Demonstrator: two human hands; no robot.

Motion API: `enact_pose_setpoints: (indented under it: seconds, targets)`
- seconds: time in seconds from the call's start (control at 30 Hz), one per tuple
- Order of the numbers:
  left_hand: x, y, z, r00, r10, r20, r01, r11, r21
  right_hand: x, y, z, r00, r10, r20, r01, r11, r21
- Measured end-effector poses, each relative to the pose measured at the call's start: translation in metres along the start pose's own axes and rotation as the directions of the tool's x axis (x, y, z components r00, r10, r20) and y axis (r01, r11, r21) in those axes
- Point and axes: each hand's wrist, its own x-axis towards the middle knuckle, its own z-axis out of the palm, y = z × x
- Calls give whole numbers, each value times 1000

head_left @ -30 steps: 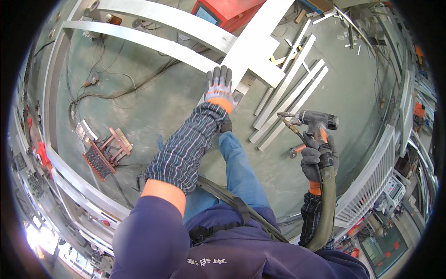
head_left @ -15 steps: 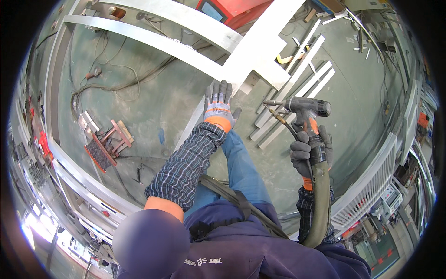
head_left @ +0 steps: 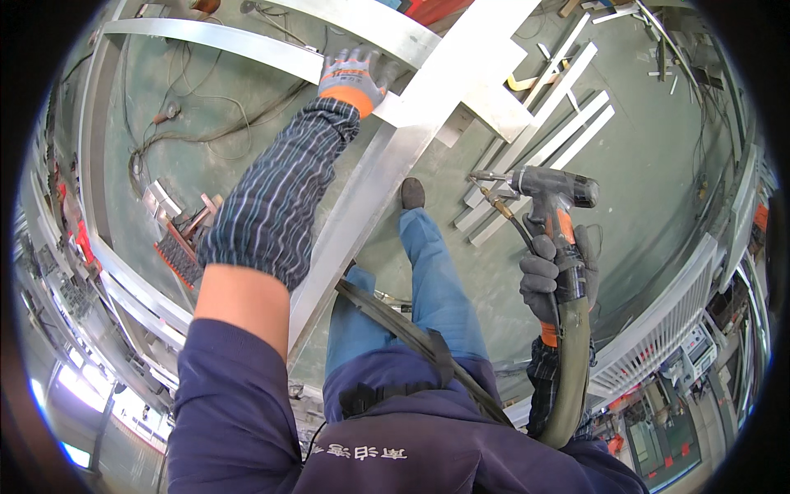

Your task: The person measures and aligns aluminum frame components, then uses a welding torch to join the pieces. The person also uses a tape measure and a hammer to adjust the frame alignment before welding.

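Crossbar now lies under the left hand, spread wide, shifted off the beam and baring it; well apart, the right hand clasps the pistol-grip torch, right of the beam.

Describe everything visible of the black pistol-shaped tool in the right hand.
The black pistol-shaped tool has a scuffed, plastic-looking body with orange trim. Its slim metal nozzle points left; below sits a brass-coloured fitting on a thin hose. A thick olive sleeve meets the handle's lower end. The grey-gloved right hand grips the handle, holding it at the picture's right. Whether it runs cannot be told.
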Motion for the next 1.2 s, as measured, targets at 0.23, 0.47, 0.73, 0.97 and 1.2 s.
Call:
enact_pose_setpoints:
  seconds: [0.23, 0.47, 0.73, 0.97, 1.2]
  targets:
    - [-18, -13, 10, 987, 163, 7, -163, 986, 14, 5, 4, -12, 1000, -8, -29, 10, 998, 58]
    - [-11, -10, 6, 976, 180, -123, -184, 983, -17, -5, 16, -8, 999, -24, -30, 25, 998, 49]
    - [-65, 30, 35, 958, 209, -198, -213, 977, 1, -17, 21, -24, 999, -54, -1, 54, 998, 15]
    - [-134, 62, 30, 976, 213, 45, -210, 976, -55, -16, 34, -27, 1000, -12, 9, 12, 1000, 23]
    - [-147, 67, 21, 952, 229, 202, -226, 973, -38, -15, 33, -27, 998, 15, 60, -16, 999, 29]
